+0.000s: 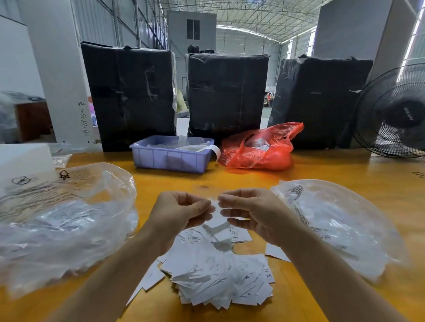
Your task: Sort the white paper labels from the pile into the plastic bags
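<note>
Above the pile [213,267] at the table's near edge, both hands, left hand [178,214] and right hand [253,214], are pinching one label [216,214] between them, clear bags lying equally near either side.

The table [331,168] was glossy orange-yellow wood. The labels [213,277] at lower centre were matt white paper. Both clear bags [60,220] were thin, shiny, crinkled plastic, as was the red bag [258,148]. The bin [169,158] was smooth lavender plastic.
</note>
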{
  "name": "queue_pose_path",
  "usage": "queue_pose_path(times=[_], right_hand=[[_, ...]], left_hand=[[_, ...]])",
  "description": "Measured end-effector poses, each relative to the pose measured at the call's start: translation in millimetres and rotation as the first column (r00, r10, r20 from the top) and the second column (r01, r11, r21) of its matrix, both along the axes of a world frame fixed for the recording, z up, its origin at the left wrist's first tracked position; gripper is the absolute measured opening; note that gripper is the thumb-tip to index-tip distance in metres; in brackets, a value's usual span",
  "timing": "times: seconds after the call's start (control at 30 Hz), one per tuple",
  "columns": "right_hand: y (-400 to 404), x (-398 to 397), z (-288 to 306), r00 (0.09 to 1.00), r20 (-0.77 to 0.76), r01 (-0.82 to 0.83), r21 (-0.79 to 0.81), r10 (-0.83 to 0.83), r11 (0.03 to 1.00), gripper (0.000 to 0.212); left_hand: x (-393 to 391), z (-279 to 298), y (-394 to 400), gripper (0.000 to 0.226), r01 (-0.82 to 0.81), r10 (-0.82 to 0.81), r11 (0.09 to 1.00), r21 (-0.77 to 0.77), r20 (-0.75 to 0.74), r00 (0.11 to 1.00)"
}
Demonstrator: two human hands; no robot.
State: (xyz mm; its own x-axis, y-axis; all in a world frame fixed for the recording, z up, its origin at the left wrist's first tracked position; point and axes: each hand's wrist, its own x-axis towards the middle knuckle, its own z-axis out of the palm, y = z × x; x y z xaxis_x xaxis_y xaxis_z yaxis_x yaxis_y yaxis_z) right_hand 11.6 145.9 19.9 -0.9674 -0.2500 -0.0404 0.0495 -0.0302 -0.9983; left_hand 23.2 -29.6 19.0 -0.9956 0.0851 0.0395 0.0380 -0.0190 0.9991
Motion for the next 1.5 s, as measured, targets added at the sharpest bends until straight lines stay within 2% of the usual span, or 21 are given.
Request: queue_pose_path(times=[0.07,0.13,0.2,0.27,0.37,0.43,0.5,0.63,0.7,0.73,0.8,0.87,0.93,1.0,1.03,1.1,1.2,1.3,1.4,1.47,1.5], right_hand=[[-1,0,-1,0.994,-0.098,0.045,0.077,-0.037,0.996,0.005],[-5,3,-3,0.977,-0.211,0.059,0.180,-0.020,0.982,0.008],[-10,6,-5,0.962,-0.274,0.057,0.264,0.018,0.963,0.010],[-16,8,-8,0.959,-0.281,0.051,0.277,0.030,0.959,0.015],[-16,1,-12,0.929,-0.358,0.200,0.269,-0.095,0.942,0.014],[-8,-7,-19,0.831,-0.531,0.420,0.408,-0.163,0.811,0.012],[1,-13,-30,0.782,-0.621,0.511,0.587,-0.056,0.627,0.021],[4,-18,-56,0.850,-0.423,0.276,0.865,0.313,0.420,0.041],[2,-20,-62,0.855,-0.374,0.250,0.904,0.359,0.346,0.045],[2,-20,-63,0.842,-0.398,0.279,0.900,0.366,0.336,0.041],[3,-20,-63,0.786,-0.484,0.372,0.867,0.384,0.332,0.025],[3,-20,-62,0.752,-0.561,0.426,0.815,0.346,0.394,0.021],[2,-20,-56,0.820,-0.547,0.343,0.706,0.170,0.619,0.024],[5,-20,-45,0.934,-0.356,0.191,0.488,-0.005,0.852,0.025],[7,-20,-41,0.973,-0.228,0.120,0.376,-0.034,0.919,0.023],[7,-19,-38,0.998,-0.053,0.027,0.191,-0.017,0.981,0.018],[5,-19,-38,1.000,0.023,0.014,0.040,-0.015,0.999,0.009],[6,-19,-38,0.999,0.026,0.022,0.020,-0.023,1.000,0.003],[6,-18,-40,0.996,-0.084,0.052,0.241,-0.033,0.969,0.013],[5,-15,-41,0.982,-0.187,0.077,0.479,0.016,0.874,0.035],[4,-14,-41,0.969,-0.235,0.085,0.604,0.075,0.792,0.044]], left_hand=[[0,0,-2,0.020,0.059,-0.058,0.992,-0.111,0.014,0.998],[-2,-1,-5,0.049,0.123,-0.124,0.967,-0.221,0.008,0.992],[-3,-4,-6,0.066,0.172,-0.186,0.949,-0.264,-0.029,0.982],[-4,-8,-7,0.051,0.183,-0.210,0.941,-0.284,-0.066,0.976],[-10,-14,-12,0.023,0.014,-0.049,0.944,-0.330,-0.098,0.994],[-15,-15,-18,0.018,-0.091,0.065,0.946,-0.313,-0.093,0.994],[-19,-16,-22,0.014,-0.126,0.112,0.957,-0.263,-0.066,0.992],[-19,-19,-23,0.018,-0.137,0.136,0.972,-0.193,-0.017,0.991],[-19,-19,-21,0.026,-0.141,0.141,0.978,-0.154,-0.008,0.990],[-19,-20,-20,0.030,-0.139,0.139,0.980,-0.140,-0.010,0.990],[-20,-21,-19,0.033,-0.135,0.134,0.982,-0.131,-0.017,0.991],[-22,-23,-19,0.022,-0.121,0.120,0.983,-0.134,-0.015,0.993],[-23,-25,-20,0.012,-0.104,0.103,0.985,-0.135,-0.013,0.995],[-24,-26,-20,0.015,-0.099,0.098,0.986,-0.137,-0.014,0.995],[-24,-26,-20,0.014,-0.105,0.103,0.986,-0.132,-0.019,0.995],[-24,-27,-19,0.007,-0.115,0.113,0.988,-0.107,-0.029,0.993],[-24,-27,-16,0.020,-0.130,0.127,0.987,-0.091,-0.038,0.991],[-24,-27,-15,0.015,-0.138,0.134,0.985,-0.103,-0.044,0.990],[-22,-28,-12,0.006,-0.119,0.116,0.986,-0.118,-0.024,0.993],[-20,-27,-11,0.007,-0.102,0.103,0.990,-0.100,0.006,0.995],[-19,-26,-10,0.008,-0.096,0.098,0.992,-0.083,0.023,0.995]])
